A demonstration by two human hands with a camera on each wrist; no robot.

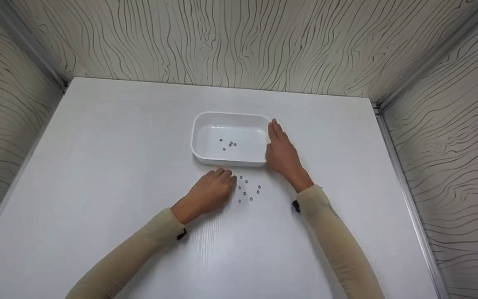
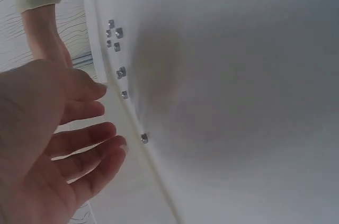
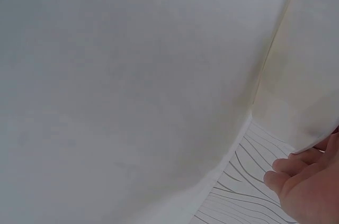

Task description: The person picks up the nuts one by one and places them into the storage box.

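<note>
A white rectangular tray point(image 1: 232, 162) sits on the white table, with several small metal nuts point(image 1: 230, 145) on its floor. My right hand point(image 1: 283, 153) rests along the tray's right end, its fingers extended against the outer wall. In the right wrist view, the fingertips point(image 3: 280, 171) lie at the tray's edge. Just in front of the tray, my left hand point(image 1: 212, 189) is low over the table, beside a loose scatter of nuts point(image 1: 245, 193). Its fingers bend loosely in the left wrist view, with a gap between thumb and fingers; one nut point(image 2: 144, 138) shows near the fingertips.
The white tabletop point(image 1: 110, 166) extends around the tray on every side. Behind it rises a wall point(image 1: 222, 45) with a wavy line pattern, and similar panels stand at left and right. Metal frame rails point(image 1: 407, 187) run along the sides.
</note>
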